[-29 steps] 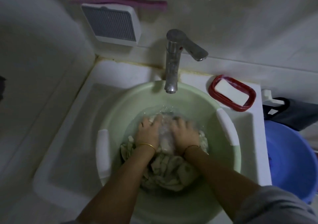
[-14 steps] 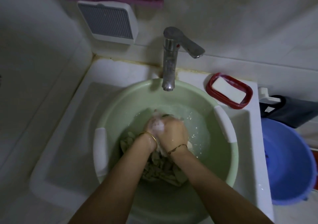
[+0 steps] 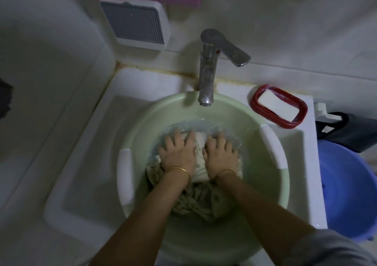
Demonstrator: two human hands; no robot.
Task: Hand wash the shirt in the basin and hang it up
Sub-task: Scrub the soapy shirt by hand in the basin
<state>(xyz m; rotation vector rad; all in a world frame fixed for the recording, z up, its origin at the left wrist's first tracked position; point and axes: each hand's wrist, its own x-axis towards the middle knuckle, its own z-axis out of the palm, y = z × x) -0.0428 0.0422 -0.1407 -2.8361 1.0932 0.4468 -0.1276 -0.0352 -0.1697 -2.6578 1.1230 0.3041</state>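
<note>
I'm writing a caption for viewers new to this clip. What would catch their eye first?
The left hand and right hand press side by side on a wet pale shirt in the green basin at centre, below a steel faucet. A red soap dish with a white soap bar sits on the back right corner of the sink, and a blue bucket stands at far right.

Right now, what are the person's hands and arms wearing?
Both forearms are bare. The left hand has a thin gold bangle at its wrist; the right hand a finer gold bracelet. A grey sleeve covers the right upper arm.
</note>
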